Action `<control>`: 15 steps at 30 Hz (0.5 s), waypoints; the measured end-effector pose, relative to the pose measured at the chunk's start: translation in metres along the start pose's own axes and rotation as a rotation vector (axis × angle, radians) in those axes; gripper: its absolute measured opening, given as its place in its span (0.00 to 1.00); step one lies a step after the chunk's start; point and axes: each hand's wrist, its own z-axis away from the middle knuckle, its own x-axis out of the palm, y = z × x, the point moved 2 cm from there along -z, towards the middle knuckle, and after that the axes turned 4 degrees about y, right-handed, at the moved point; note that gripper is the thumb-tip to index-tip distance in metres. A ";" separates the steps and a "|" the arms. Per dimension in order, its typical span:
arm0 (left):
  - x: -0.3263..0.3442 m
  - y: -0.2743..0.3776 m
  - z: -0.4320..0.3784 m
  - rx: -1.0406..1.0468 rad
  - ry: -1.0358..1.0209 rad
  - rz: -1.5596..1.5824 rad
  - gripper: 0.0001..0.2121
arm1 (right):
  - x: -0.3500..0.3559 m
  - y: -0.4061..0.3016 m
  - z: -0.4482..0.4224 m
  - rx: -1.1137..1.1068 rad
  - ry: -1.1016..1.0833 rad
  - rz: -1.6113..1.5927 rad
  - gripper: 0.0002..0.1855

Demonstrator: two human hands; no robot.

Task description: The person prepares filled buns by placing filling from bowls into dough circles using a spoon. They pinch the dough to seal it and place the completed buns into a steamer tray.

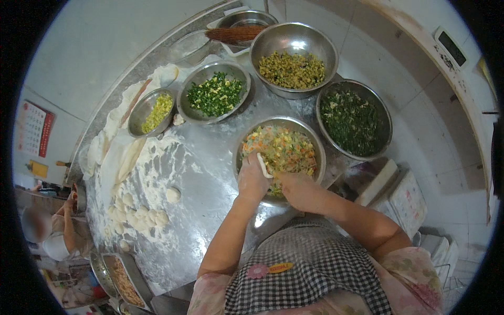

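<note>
My left hand (254, 179) holds a piece of flattened dough (264, 165), its edge showing beside the fingers, over the near left part of a steel bowl (322, 157). That bowl holds a mixed vegetable filling (289, 147) with orange, yellow and green bits. My right hand (301, 191) reaches into the near right side of the same bowl, fingertips at the filling close to the dough; whether it grips anything is hidden. On the floured metal table, to the left, lie a group of small dough pieces (138, 216) and one separate dough piece (173, 195).
Behind stand steel bowls of chopped greens (214, 94), yellow-green filling (291, 71), dark greens (350, 122) and pale green bits (157, 113). A rolling pin (136, 100) lies on cloth at left. A straw brush (236, 34) rests at the back. Another person (59, 236) is at far left.
</note>
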 end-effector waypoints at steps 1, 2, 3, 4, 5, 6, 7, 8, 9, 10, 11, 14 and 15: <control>-0.004 0.004 0.000 0.012 0.026 0.012 0.35 | -0.003 -0.010 0.004 0.024 0.014 0.067 0.18; -0.009 0.007 -0.001 0.024 0.052 0.025 0.34 | -0.002 -0.013 0.006 -0.013 0.007 0.152 0.19; -0.012 0.010 -0.002 0.038 0.080 0.037 0.33 | -0.002 -0.016 0.008 -0.051 0.003 0.237 0.21; -0.014 0.011 -0.002 0.054 0.101 0.054 0.32 | -0.004 -0.019 0.009 -0.088 -0.001 0.323 0.22; -0.013 0.010 -0.003 0.072 0.122 0.071 0.31 | -0.010 -0.021 0.011 -0.120 -0.025 0.356 0.22; -0.013 0.008 -0.003 0.086 0.145 0.086 0.30 | -0.022 -0.025 0.012 -0.156 -0.051 0.390 0.22; -0.010 0.001 -0.003 0.109 0.187 0.113 0.29 | -0.032 -0.027 0.012 -0.196 -0.081 0.424 0.22; -0.004 -0.009 -0.004 0.134 0.228 0.139 0.28 | -0.044 -0.026 0.012 -0.222 -0.079 0.449 0.22; -0.003 -0.016 -0.004 0.154 0.267 0.162 0.26 | -0.056 -0.020 0.012 -0.249 -0.082 0.470 0.22; -0.005 -0.018 -0.004 0.089 0.211 0.359 0.25 | -0.067 -0.012 0.014 -0.265 -0.082 0.495 0.22; -0.008 -0.020 -0.003 0.022 0.152 0.555 0.24 | -0.076 -0.006 0.016 -0.254 -0.010 0.347 0.22; -0.011 -0.022 0.003 -0.016 0.095 0.800 0.21 | -0.078 0.007 0.018 -0.123 0.076 -0.223 0.21; -0.012 -0.021 0.003 0.010 0.092 0.828 0.21 | -0.070 0.006 0.022 -0.012 0.040 -0.482 0.20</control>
